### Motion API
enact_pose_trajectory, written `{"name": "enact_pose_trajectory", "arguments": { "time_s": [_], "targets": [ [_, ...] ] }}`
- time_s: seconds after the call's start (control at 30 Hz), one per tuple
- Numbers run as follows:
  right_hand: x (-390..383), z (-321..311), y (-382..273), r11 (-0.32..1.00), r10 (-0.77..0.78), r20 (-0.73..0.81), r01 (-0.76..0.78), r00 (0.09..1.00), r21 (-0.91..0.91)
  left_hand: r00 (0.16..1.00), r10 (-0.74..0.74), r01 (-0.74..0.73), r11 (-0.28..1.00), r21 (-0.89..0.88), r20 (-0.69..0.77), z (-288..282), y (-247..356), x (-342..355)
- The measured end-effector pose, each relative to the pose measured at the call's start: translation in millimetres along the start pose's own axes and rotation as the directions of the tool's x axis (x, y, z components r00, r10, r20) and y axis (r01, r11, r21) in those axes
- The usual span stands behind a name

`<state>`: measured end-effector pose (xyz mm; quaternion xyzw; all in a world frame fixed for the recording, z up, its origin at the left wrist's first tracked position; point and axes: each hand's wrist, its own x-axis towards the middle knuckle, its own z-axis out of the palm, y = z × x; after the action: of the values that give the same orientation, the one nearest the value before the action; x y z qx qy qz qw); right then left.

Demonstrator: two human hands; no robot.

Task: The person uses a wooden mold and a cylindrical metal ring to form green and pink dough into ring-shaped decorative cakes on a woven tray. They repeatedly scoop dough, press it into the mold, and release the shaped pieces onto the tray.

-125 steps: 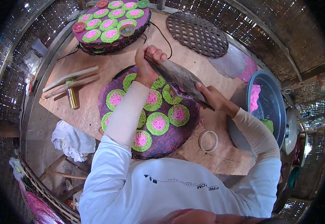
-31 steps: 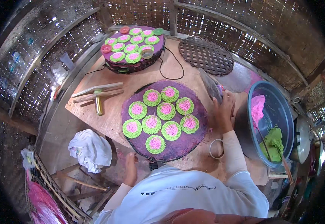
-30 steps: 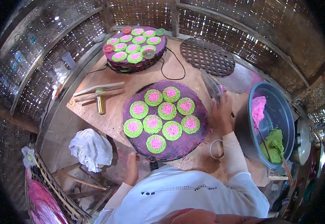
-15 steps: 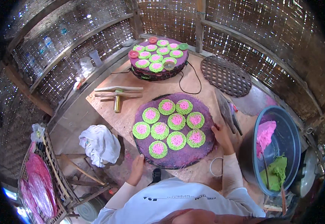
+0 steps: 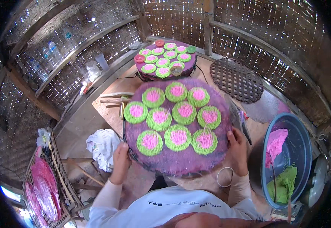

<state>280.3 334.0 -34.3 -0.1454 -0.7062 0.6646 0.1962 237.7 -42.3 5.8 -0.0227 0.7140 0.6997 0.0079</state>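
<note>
I hold a round purple-covered tray with dark rim between my two hands, raised and slightly blurred. My left hand grips its lower-left edge and my right hand its right edge, fingers partly hidden underneath. On it lie several round green lattice pieces with pink stringy centres. A dark flat board lies just beyond my right hand. Behind the tray, a wooden press with a brass cylinder is partly hidden. A white ring lies on the plywood by my right forearm.
A second loaded round tray stands at the back, with a cord beside it. A woven lid lies back right. A blue tub holds pink and green dough. A white cloth and a basket with pink sheets are left.
Earlier my hands held the dark board, which now lies right of the tray. Both hands have since taken the tray's edges and lifted it upward and forward; the view has also shifted.
</note>
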Motion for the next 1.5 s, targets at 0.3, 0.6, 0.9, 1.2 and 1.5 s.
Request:
{"name": "enact_pose_trajectory", "arguments": {
  "time_s": [0.3, 0.6, 0.9, 1.2, 1.5],
  "targets": [
    [204, 95, -54, 0.936, -0.309, -0.190, 0.263, 0.932, -0.234, 0.918, 0.288, -0.325, 0.941, 0.099, 0.272, 9, 72, 317],
    [316, 174, -14, 0.931, -0.319, -0.340, 0.227, 0.885, -0.285, 0.778, 0.356, -0.628, 0.456, 0.630, 0.518, 31, 46, 513],
    [366, 174, 55, 0.875, -0.284, -0.332, 0.101, 0.900, -0.474, 0.890, 0.177, -0.455, 0.383, 0.804, 0.419, 38, 27, 523],
    [345, 152, 48, 0.846, -0.348, -0.323, 0.146, 0.880, -0.513, 0.835, 0.457, -0.471, 0.308, 0.827, 0.305, 25, 47, 478],
    [183, 212, 80, 0.751, -0.210, 0.131, 0.246, 0.969, -0.613, 0.652, 0.473, -0.756, 0.339, 0.561, 0.593, -11, -7, 282]
  ]
}}
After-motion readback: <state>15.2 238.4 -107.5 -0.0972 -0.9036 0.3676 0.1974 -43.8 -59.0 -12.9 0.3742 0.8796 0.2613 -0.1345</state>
